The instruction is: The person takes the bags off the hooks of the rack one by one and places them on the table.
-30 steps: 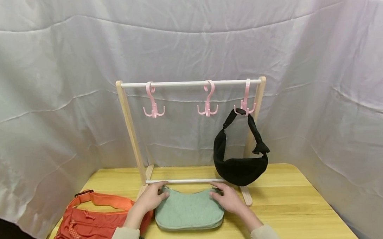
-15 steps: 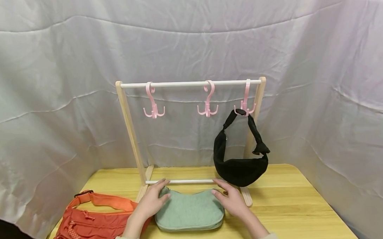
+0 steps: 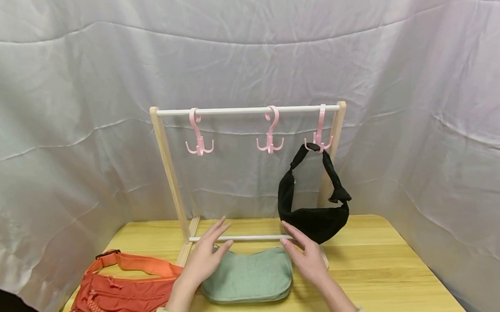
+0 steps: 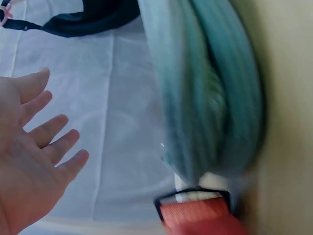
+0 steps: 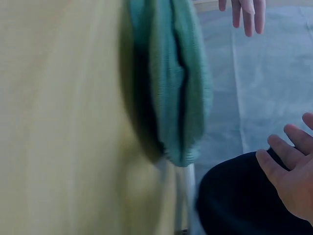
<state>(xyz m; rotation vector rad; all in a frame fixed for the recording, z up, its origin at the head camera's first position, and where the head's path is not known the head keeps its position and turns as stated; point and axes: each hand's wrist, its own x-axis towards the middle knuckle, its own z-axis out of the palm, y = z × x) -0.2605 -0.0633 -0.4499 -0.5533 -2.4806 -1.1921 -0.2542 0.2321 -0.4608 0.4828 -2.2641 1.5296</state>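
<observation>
A sage-green ribbed bag (image 3: 250,275) lies flat on the wooden table, in front of the rack's lower bar. My left hand (image 3: 201,258) hovers over its left end, fingers spread and straight. Above its right end is my right hand (image 3: 309,259), also with straight fingers. Both wrist views show a gap between the hands and the green bag (image 4: 205,88), and neither hand holds anything. From the right pink hook (image 3: 318,135) a black bag (image 3: 318,220) hangs by its knotted strap. A red-orange bag (image 3: 126,293) lies left of the green one, partly behind my left forearm.
The rack has a white top bar (image 3: 232,111) between wooden posts. Two more pink hooks, the left hook (image 3: 199,141) and the middle hook (image 3: 271,139), bear nothing. Behind hangs a grey-white curtain (image 3: 238,60). Bare tabletop (image 3: 382,270) stretches to the right.
Both hands have come up off the green bag's ends, where they rested a second ago, and moved slightly apart. The green bag stays in the same place.
</observation>
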